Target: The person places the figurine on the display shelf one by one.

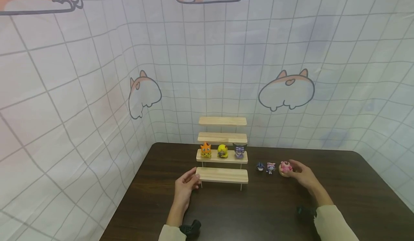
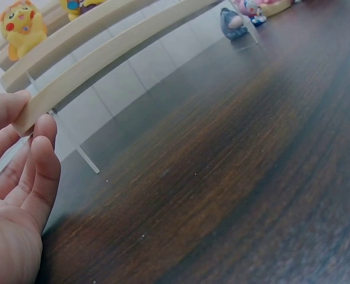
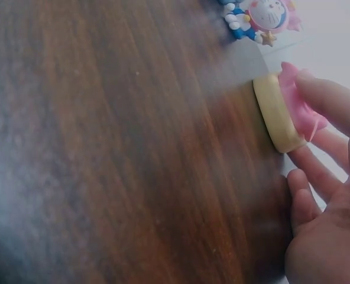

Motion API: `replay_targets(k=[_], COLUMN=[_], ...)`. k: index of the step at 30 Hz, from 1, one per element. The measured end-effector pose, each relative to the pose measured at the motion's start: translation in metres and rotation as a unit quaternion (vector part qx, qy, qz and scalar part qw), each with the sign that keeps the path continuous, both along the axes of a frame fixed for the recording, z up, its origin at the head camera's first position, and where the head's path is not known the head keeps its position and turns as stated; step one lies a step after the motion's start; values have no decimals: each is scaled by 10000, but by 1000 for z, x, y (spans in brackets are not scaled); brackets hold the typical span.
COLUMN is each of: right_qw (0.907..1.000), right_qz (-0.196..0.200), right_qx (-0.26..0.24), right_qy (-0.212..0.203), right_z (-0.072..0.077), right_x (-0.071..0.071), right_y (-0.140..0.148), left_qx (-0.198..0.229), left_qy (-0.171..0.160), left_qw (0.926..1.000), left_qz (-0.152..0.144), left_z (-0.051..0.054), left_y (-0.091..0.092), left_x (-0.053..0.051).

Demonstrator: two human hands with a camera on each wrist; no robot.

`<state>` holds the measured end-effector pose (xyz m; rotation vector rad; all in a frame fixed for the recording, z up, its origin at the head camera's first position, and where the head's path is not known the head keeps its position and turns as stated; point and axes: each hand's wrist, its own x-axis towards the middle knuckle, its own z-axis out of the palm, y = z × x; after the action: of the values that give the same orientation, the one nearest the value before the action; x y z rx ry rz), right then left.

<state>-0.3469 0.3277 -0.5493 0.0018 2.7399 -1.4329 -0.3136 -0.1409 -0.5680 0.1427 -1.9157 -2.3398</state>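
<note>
Figurine in pink (image 1: 286,167), set on a rounded, cream-yellow base (image 3: 275,112), lies between the digits of the person's right hand (image 1: 305,176); the grip is a pinch, taken from the side away from the wooden stand. From where I stand I cannot tell whether the base bears fully on the dark wooden table (image 1: 258,205) or is slightly raised. Just beside the grip, on its stand side, a small pink-and-lilac figure (image 1: 270,167) stands on the tabletop; next to it, farther from the grip, is a small dark blue figure (image 1: 260,166). Well to the left of this grip comes the stepped stand, with four pale planks. Its lowest plank (image 1: 223,175) is gripped at the left end by the left hand (image 1: 184,189). One step up, behind the left hand's grip, three figures sit in a row: an orange-hooded figure (image 1: 205,150) nearest that grip, a yellow figure (image 1: 222,151) in the middle, and a purple figure (image 1: 239,152) with a dark hood farthest along. The top plank (image 1: 223,121) rises behind them. Beyond both grips hangs a pale gridded cloth (image 1: 210,43), printed with cartoon dogs.
</note>
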Motion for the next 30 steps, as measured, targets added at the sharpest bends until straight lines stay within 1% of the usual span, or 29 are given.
replay_targets(k=[6, 11, 15, 23, 30], right_qw=[9999, 10000, 9998, 9994, 9985], right_qz=[-5, 57, 30, -196, -459], right_qx=[24, 65, 128, 24, -189], right_qy=[-124, -22, 129, 300, 223], right_z=[-1, -4, -7, -8, -9], right_x=[-3, -1, 1, 1, 0], right_y=[0, 1, 2, 1, 2], left_qx=[-10, -18, -10, -7, 6], left_qy=[29, 54, 28, -21, -64], left_qw=[10000, 10000, 10000, 10000, 10000], left_qz=[37, 19, 2, 29, 31], left_z=[-2, -3, -1, 0, -2], left_y=[-1, -1, -1, -1, -2], left_x=[-1, -1, 0, -1, -2])
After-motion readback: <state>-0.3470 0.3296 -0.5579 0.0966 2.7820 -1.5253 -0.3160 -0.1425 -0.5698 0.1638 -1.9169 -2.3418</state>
